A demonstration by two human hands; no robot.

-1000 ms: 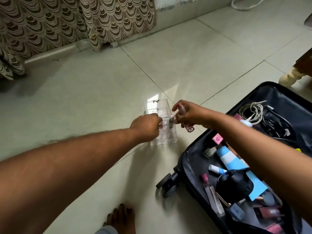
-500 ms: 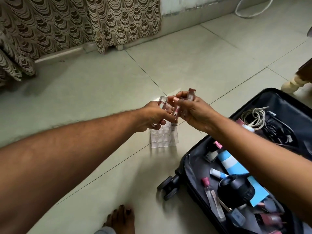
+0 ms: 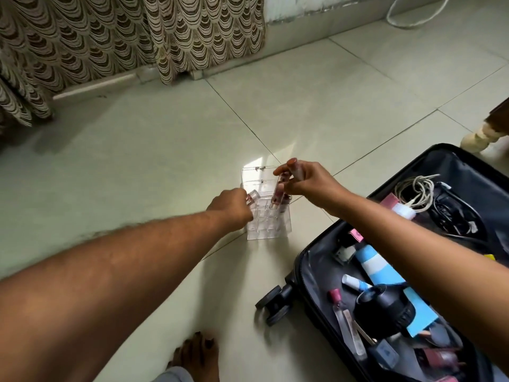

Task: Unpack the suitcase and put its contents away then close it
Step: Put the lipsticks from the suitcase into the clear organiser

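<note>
Half a second ago both hands held the lip-gloss tubes raised above the clear organizer [image 3: 268, 216] on the floor; now they are down at its grid of cells. The right hand [image 3: 308, 181] pinches a slim glossy tube [image 3: 279, 193] going into a cell, and the left hand [image 3: 231, 206] grips another tube [image 3: 59, 199]. So the sorting advances, but the black hard-shell suitcase [image 3: 385, 271] remains open and full.

Bare floor [image 3: 137, 166] lies open left of the clear organizer [image 3: 268, 219]; the suitcase [image 3: 316, 260] crowds its right, curtain [image 3: 110, 37] well behind.
</note>
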